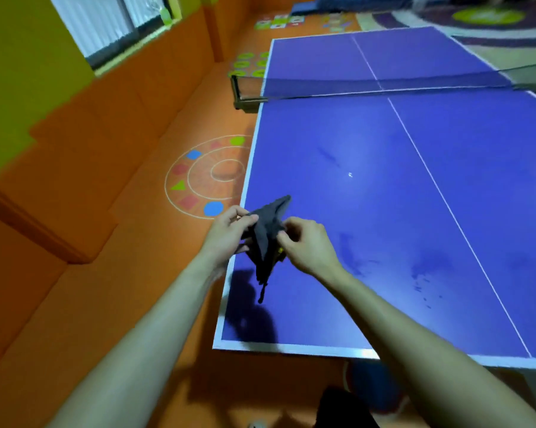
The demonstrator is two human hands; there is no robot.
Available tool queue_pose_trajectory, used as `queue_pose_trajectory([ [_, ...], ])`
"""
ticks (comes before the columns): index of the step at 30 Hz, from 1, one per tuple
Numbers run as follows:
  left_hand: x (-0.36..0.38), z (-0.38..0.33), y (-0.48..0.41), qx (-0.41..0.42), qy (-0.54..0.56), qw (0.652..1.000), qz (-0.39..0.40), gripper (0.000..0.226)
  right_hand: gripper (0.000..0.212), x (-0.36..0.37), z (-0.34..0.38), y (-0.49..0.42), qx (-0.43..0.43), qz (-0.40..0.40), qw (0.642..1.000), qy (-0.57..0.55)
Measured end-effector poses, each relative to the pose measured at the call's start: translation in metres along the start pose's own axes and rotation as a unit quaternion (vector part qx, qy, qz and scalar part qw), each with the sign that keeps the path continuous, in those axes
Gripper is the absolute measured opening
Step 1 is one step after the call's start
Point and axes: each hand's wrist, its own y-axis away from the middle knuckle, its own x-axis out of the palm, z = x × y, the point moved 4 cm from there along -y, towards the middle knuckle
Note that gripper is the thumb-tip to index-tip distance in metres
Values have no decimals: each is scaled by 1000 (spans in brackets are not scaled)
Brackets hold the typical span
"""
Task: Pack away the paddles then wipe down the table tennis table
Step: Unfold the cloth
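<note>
A dark grey cloth (pixel 268 236) hangs crumpled above the near left corner of the blue table tennis table (pixel 384 180). My left hand (pixel 226 233) pinches its left side and my right hand (pixel 306 242) pinches its right side. A thin strip of the cloth dangles down toward the table. Dark smudges and streaks mark the blue surface to the right of my hands. No paddles are in view.
The net (pixel 384 83) crosses the table on its black clamp post (pixel 240 94). Orange floor with painted coloured shapes (pixel 205 177) lies to the left. An orange padded wall and a window stand at far left. A patterned rug (pixel 476 23) lies beyond the table.
</note>
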Motion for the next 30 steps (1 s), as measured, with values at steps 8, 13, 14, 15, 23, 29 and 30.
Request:
queue_pose_trajectory([
  [8,-65,-26,-143,117,-293,948,-41,22,22,-67,-72,-72,151,-63,984,66],
  [13,-77,-60,-196,171,-350,918,-76,18,17,-91,-98,-112,157,-45,982,93],
  [14,-77,-64,-205,170,-353,917,-74,20,16,-94,-98,-116,150,-43,981,112],
  [15,-74,-66,-213,171,-353,918,-65,22,16,-94,-97,-120,148,-40,979,135],
  [23,-91,-63,-296,159,-221,960,70,13,23,-89,-78,-124,186,-131,952,206],
  [29,-124,-69,-324,144,-159,955,206,26,34,-57,-45,-103,198,-196,914,294],
  [30,-131,-71,-327,151,-181,945,226,31,33,-51,-41,-99,207,-217,908,294],
])
